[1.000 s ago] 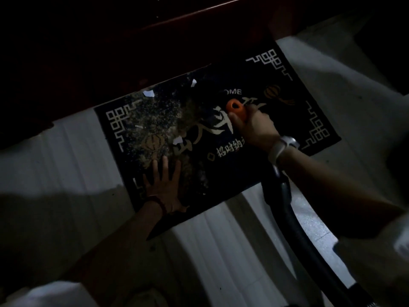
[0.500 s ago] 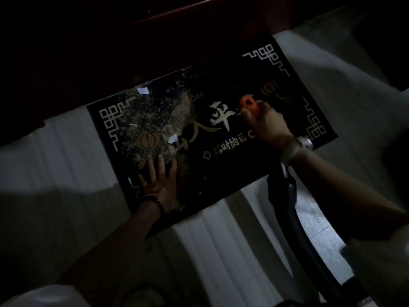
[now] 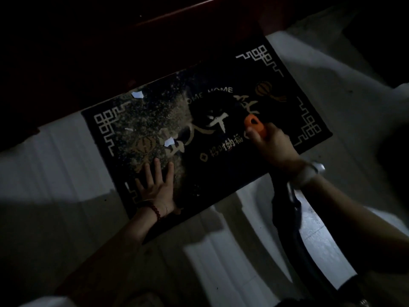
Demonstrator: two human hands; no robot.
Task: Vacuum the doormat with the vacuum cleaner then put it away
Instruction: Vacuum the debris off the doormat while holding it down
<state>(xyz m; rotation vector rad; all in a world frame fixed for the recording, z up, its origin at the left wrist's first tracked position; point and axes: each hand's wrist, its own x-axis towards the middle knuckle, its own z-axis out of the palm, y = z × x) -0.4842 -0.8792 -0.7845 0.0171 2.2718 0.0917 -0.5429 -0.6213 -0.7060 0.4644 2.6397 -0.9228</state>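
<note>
The left hand (image 3: 156,187) lies flat on the doormat (image 3: 261,165), fingers straight and spread a little, palm pressing the pile near the mat's near left corner; a dark beaded bracelet (image 3: 154,211) circles its wrist. The right hand (image 3: 271,145) is curled around the vacuum cleaner's orange nozzle (image 3: 254,124), thumb and fingers wrapped about it so that only the rounded orange tip shows beyond the knuckles; the tip sits over the right half of the mat, just right of the large pale characters, though the light is too dim to say whether it touches the pile. A pale watch (image 3: 311,172) sits on that wrist; below it a black, smooth hose (image 3: 294,220) bends away towards the lower right edge.

The doormat is a dark rectangle with a low, fuzzy surface, pale fretwork corners, lantern motifs and printed lettering; it lies askew on the floor (image 3: 55,165) with its far edge against a dark reddish wooden threshold (image 3: 155,41). Its left half is dusted with fine, sandy grit (image 3: 141,120), thick and speckled, and three small white paper scraps (image 3: 169,141) lie among it; the right half looks dark and plain. The floor is pale, smooth tile, banded by shadow and patches of light.
</note>
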